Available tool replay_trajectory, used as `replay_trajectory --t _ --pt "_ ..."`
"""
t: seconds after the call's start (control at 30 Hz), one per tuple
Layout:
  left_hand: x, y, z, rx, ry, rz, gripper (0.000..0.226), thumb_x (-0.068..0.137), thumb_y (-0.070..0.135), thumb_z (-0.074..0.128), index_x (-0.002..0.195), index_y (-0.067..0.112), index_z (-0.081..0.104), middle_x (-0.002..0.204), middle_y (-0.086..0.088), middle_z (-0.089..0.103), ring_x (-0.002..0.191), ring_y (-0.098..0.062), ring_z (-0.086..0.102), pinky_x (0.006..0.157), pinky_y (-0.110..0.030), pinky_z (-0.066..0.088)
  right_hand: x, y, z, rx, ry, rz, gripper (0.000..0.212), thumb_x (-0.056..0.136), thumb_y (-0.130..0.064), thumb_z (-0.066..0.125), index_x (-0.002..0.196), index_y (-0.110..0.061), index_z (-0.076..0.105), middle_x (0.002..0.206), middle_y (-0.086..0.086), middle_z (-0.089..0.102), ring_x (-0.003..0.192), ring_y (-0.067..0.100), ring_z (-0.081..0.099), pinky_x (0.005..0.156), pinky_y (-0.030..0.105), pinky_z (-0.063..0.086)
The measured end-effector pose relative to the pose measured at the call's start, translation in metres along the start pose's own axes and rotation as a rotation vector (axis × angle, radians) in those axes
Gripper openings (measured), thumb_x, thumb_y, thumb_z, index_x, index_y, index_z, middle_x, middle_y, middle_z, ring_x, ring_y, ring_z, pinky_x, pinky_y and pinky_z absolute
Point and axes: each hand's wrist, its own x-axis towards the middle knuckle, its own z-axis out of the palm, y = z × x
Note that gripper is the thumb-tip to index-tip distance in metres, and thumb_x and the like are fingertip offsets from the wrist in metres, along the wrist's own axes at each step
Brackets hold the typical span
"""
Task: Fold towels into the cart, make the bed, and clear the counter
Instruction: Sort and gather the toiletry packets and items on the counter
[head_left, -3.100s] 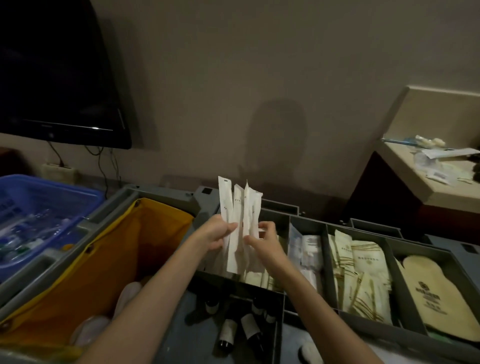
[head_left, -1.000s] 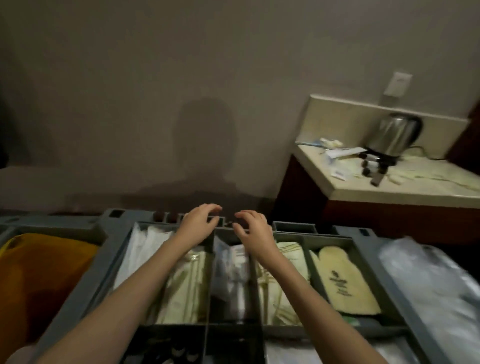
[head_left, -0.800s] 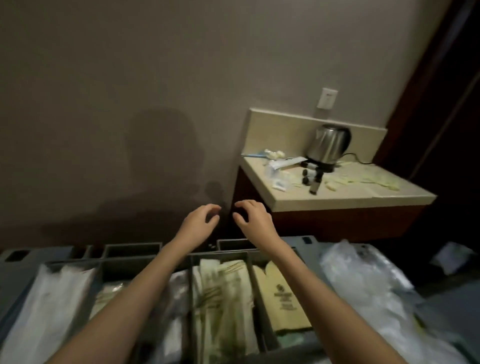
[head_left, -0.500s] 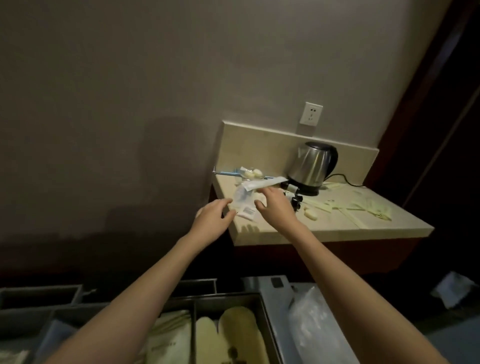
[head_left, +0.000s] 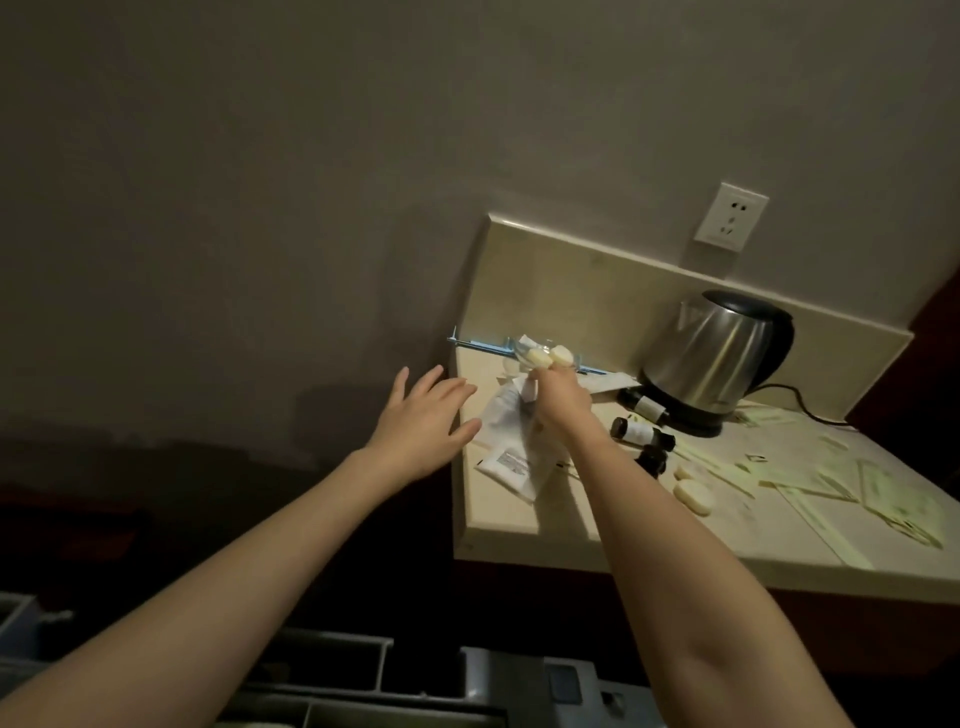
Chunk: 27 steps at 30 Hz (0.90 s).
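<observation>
Your two bare forearms reach up and forward from the bottom of the view toward the counter (head_left: 519, 525), a pale stone-like slab with a raised backsplash and a square left front corner. Your left hand (head_left: 423, 423) hovers just off the counter's left edge, palm down, fingers straight and spread, holding nothing. Your right hand (head_left: 558, 397) is over the back left part of the counter, its fingers curled around crinkled white wrappers (head_left: 506, 410) that hang below it; how many it grips cannot be told.

Left of the counter there is only dark open space and the plain matte wall (head_left: 260, 182). The front strip of the counter, near its edge, is bare. Below your arms, the grey plastic rim of the cart (head_left: 467, 686) crosses the bottom of the view, well apart from the counter.

A rounded brushed-steel electric kettle (head_left: 717, 358) with a black lid and base stands at the back, its cord trailing right. A white wall socket (head_left: 731, 224) sits above the backsplash. Flat pale-green sachets (head_left: 893, 504) are scattered across the right side. A flat white packet (head_left: 511, 467) with printed text lies under your right wrist. Three small dark bottles (head_left: 641, 434) lie on their sides beside the kettle's base. Two pale oval soaps (head_left: 693, 496) rest near them, and two more small pale rounded pieces (head_left: 550, 356) sit just beyond your right fingertips, on a thin blue toothbrush-like stick (head_left: 483, 345) along the backsplash.
</observation>
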Motion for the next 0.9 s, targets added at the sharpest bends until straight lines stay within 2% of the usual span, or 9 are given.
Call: replay_trajectory --t 0.13,0.23,0.37,0.47,0.57,0.63,0.7,0.83,0.9 --pt "-0.001 -0.008 0.005 -0.007 -0.007 -0.002 0.053 0.100 0.046 0.030 0.148 0.025 0.024 0.156 0.007 0.022 0.146 -0.014 0.002 0.116 -0.046 -0.009 0.008 0.008 0.010 0.051 0.054 0.043 0.031 0.092 -0.002 0.045 0.119 -0.006 0.059 0.126 0.015 0.051 0.117 0.032 0.046 0.093 0.037 0.040" --pt "-0.004 -0.011 0.006 -0.016 -0.006 -0.003 0.052 0.100 0.046 0.030 0.148 0.025 0.025 0.156 0.008 0.022 0.146 -0.014 0.002 0.115 -0.046 -0.010 0.006 0.006 0.009 0.158 0.075 0.118 0.024 0.089 -0.002 0.045 0.104 -0.002 0.065 0.105 0.017 0.059 0.094 0.030 0.052 0.072 0.032 0.039" --pt "-0.011 -0.009 0.000 -0.043 -0.014 0.008 0.051 0.100 0.045 0.031 0.147 0.026 0.026 0.156 0.008 0.023 0.146 -0.013 0.002 0.115 -0.047 -0.010 0.002 0.006 -0.003 0.231 0.136 0.098 0.017 0.085 0.002 0.044 0.086 0.002 0.061 0.077 0.008 0.054 0.067 0.017 0.046 0.051 0.025 0.034" --pt "-0.016 -0.006 -0.007 -0.074 -0.001 0.016 0.051 0.100 0.044 0.031 0.147 0.026 0.026 0.155 0.008 0.023 0.146 -0.012 0.002 0.115 -0.047 -0.010 -0.008 0.006 -0.022 0.224 0.308 -0.042 0.022 0.081 0.007 0.043 0.080 0.005 0.064 0.076 0.015 0.058 0.071 0.029 0.054 0.057 0.034 0.033" --pt "-0.021 -0.001 -0.015 -0.145 0.019 0.005 0.050 0.100 0.043 0.032 0.146 0.026 0.029 0.154 0.008 0.026 0.146 -0.012 0.005 0.115 -0.046 -0.008 -0.025 0.004 -0.039 0.279 0.429 -0.110 0.023 0.083 0.012 0.043 0.081 0.005 0.065 0.083 0.020 0.065 0.079 0.033 0.059 0.067 0.041 0.044" --pt "-0.023 0.004 -0.021 -0.262 0.036 -0.022 0.047 0.100 0.041 0.035 0.144 0.025 0.034 0.151 0.006 0.034 0.144 -0.012 0.014 0.117 -0.042 -0.001 -0.042 0.000 -0.048 0.284 0.488 -0.154 0.022 0.085 0.013 0.045 0.083 0.005 0.066 0.086 0.018 0.066 0.081 0.031 0.060 0.071 0.037 0.044" --pt "-0.025 0.009 -0.027 -0.438 0.046 -0.063 0.044 0.100 0.039 0.038 0.142 0.024 0.040 0.142 0.001 0.047 0.137 -0.016 0.033 0.114 -0.036 0.018 -0.065 -0.004 -0.055 0.325 0.528 -0.221 0.019 0.086 0.012 0.049 0.081 0.005 0.066 0.085 0.018 0.067 0.081 0.030 0.061 0.070 0.031 0.043" --pt "-0.035 0.035 -0.041 -0.903 0.001 -0.118 0.038 0.102 0.034 0.035 0.136 0.022 0.047 0.108 -0.003 0.067 0.108 -0.016 0.059 0.094 -0.029 0.041 -0.123 -0.015 -0.058 0.376 0.549 -0.411 0.010 0.081 0.007 0.064 0.087 0.000 0.070 0.090 0.011 0.070 0.081 0.013 0.059 0.072 0.005 0.038" --pt "-0.038 0.052 -0.047 -1.109 -0.052 -0.147 0.035 0.103 0.033 0.031 0.132 0.023 0.047 0.094 0.002 0.065 0.088 -0.011 0.061 0.082 -0.026 0.046 -0.145 -0.017 -0.053 0.393 0.529 -0.483 0.014 0.076 0.008 0.069 0.087 -0.001 0.070 0.091 0.011 0.070 0.083 0.012 0.059 0.078 0.007 0.042"
